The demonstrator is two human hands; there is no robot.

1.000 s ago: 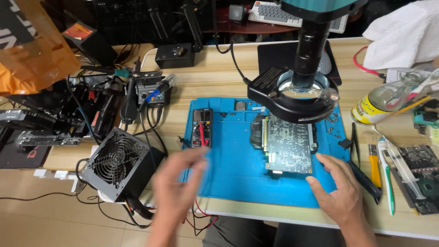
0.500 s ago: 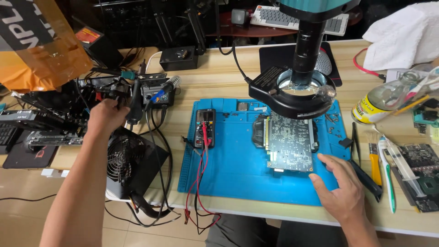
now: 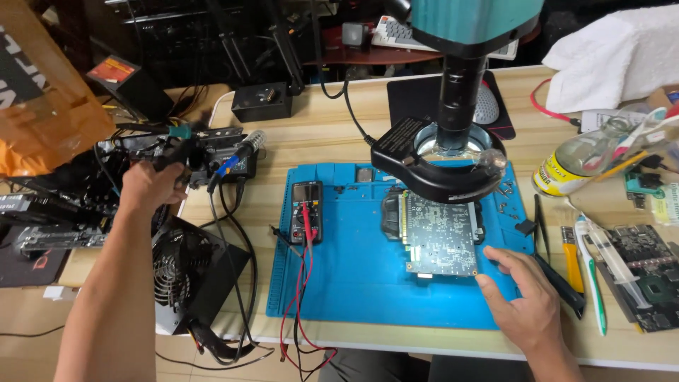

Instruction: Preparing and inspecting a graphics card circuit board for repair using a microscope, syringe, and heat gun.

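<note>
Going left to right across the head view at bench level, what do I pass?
Orange bag → left hand at the tool stand → power supply fan → multimeter → circuit board under the ring light → right hand → orange-handled tool → syringe → green board.

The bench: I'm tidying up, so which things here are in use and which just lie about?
In use: circuit board by the right hand; soldering tool gripped by the left hand; blue mat.
Lying about: multimeter, power supply, tweezers, white cloth.
</note>
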